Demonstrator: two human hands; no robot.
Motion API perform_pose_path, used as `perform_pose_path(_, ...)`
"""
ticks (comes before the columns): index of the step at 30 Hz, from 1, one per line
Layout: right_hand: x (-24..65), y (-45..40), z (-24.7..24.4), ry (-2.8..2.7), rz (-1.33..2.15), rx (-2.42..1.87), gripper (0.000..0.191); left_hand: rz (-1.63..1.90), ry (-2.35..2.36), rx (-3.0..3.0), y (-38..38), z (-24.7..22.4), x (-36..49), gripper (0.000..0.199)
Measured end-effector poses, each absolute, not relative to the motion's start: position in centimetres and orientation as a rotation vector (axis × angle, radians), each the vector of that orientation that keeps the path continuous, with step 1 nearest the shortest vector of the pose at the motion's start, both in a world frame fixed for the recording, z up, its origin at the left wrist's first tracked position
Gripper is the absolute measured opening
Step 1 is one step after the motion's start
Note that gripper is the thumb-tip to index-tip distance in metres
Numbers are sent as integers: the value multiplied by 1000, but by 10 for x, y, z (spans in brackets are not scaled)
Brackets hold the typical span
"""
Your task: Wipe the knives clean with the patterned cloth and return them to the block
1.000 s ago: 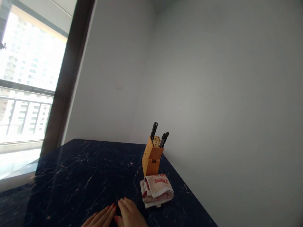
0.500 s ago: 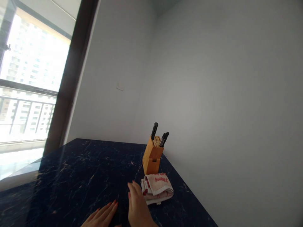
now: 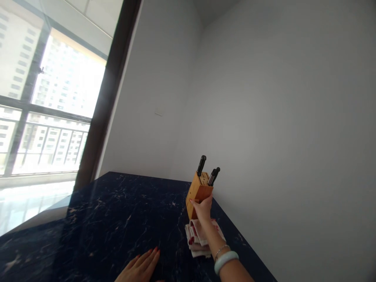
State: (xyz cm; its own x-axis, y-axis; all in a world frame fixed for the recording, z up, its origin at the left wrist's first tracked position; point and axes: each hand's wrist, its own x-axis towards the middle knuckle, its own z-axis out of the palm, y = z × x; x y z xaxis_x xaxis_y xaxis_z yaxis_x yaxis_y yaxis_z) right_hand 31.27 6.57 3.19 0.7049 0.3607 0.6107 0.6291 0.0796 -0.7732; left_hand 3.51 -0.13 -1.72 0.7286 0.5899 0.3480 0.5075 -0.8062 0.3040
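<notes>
Holding two black-handled knives (image 3: 201, 165) upright, a wooden knife block (image 3: 199, 191) stands against the fingers of the right hand (image 3: 203, 207); whether that hand grips it, I cannot tell. A folded towel (image 3: 199, 239) lies below the right wrist. To the left, the open left hand (image 3: 140, 267) rests on the dark marble countertop (image 3: 117, 207).

Head-worn camera, single view: mounted above the dark marble-patterned table (image 3: 117, 203), facing forward and down across it toward the room corner, frame rolled askew, near the left hand (image 3: 139, 267) and right hand (image 3: 202, 207), with the window (image 3: 67, 78) left of the table and the wall (image 3: 279, 117) right of it.
</notes>
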Motion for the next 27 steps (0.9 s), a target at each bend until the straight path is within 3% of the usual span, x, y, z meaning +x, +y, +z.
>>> perform_pose_path(16,293,65,27,-966,-209,-1464,64,692,831,2719,1,-30,33,56)
perform_pose_path(22,254,73,28,-1014,-106,-1403,63,637,843,2637,-3,-22,29,60)
perform_pose_path(27,210,81,29,-1062,0,-1331,64,898,956,2395,11,-26,32,59)
